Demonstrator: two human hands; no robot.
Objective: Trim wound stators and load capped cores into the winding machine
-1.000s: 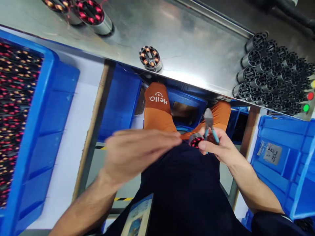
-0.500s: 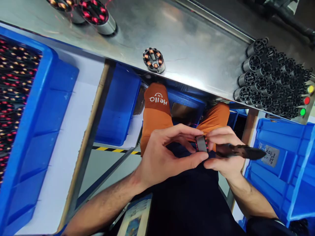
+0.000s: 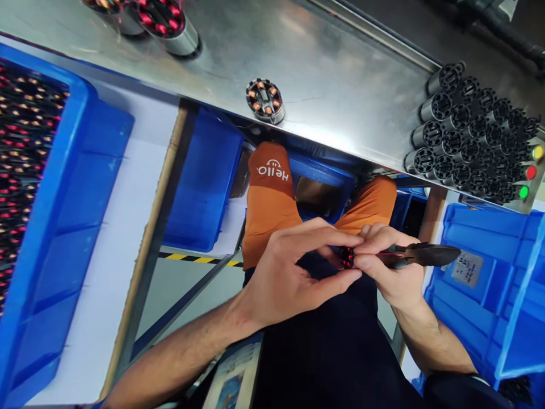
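My left hand (image 3: 293,272) closes its thumb and fingers around a small motor stator (image 3: 347,258) with red windings, held above my lap. The stator's wound end faces up, and fingertips cover part of it. My right hand (image 3: 394,264) meets it from the right, its thumb and forefinger pinched at the stator's edge. Tucked in that same hand is a dark pair of pliers (image 3: 430,254), pointing right, partly hidden by the fingers. Ahead, a stator with copper windings (image 3: 264,101) stands upright near the front edge of the metal bench (image 3: 340,74).
Rows of unwound stators (image 3: 462,130) stand at the bench's right end, beside coloured buttons (image 3: 530,172). Wound stators (image 3: 168,25) are at the upper left. A blue bin (image 3: 85,187) of wound stators lies left; blue crates (image 3: 481,295) stand right.
The stator has turned in my fingers, from its grey side showing to its red-wound end showing. My right thumb and forefinger have closed in against it.
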